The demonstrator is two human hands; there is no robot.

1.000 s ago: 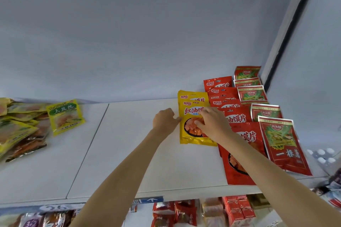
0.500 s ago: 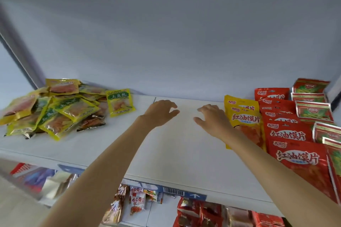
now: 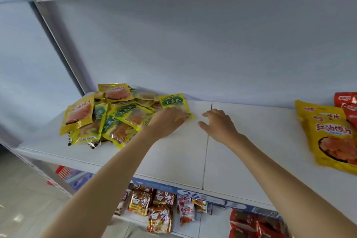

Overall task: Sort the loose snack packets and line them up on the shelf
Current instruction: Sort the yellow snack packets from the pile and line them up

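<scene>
Shelf holds packet pile.

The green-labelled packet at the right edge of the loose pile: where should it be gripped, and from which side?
Probably by its lower right corner, coming in from the bare shelf on the right. The green-labelled packet lies flat at the pile's edge; that side is free, while its left side meets other packets. The left hand already rests on its lower part; the right hand hovers open beside it.
</scene>
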